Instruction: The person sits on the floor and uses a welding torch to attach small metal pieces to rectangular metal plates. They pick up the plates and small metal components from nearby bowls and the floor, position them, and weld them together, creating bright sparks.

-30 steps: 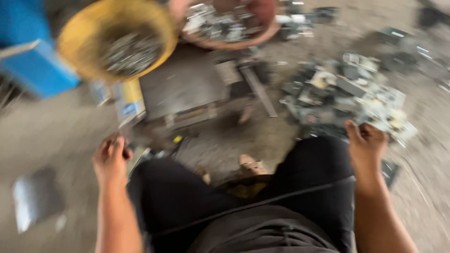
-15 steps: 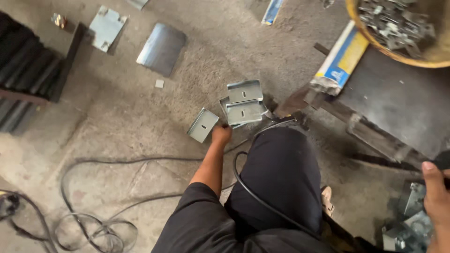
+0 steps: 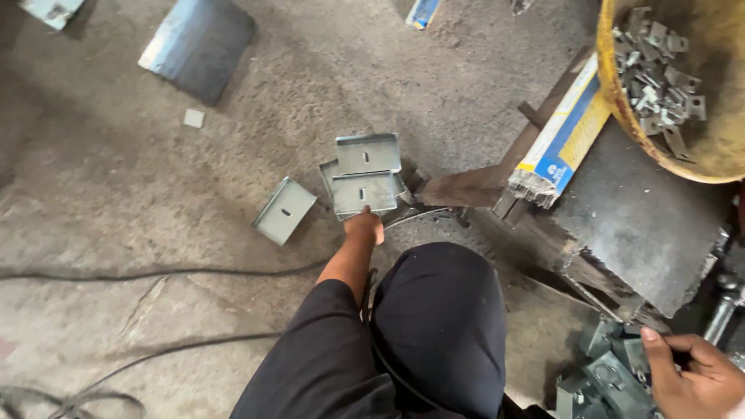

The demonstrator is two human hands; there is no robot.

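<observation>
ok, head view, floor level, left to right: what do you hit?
Flat metal sheet → lone metal bracket → left hand at the bracket stack → blue-yellow box → yellow basin of small parts → right hand.

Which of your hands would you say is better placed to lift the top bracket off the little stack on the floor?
Left, probably. The left hand already touches the near edge of the bracket stack, while the right hand is far off, resting on the metal boxes on the other side of the knee.
</observation>
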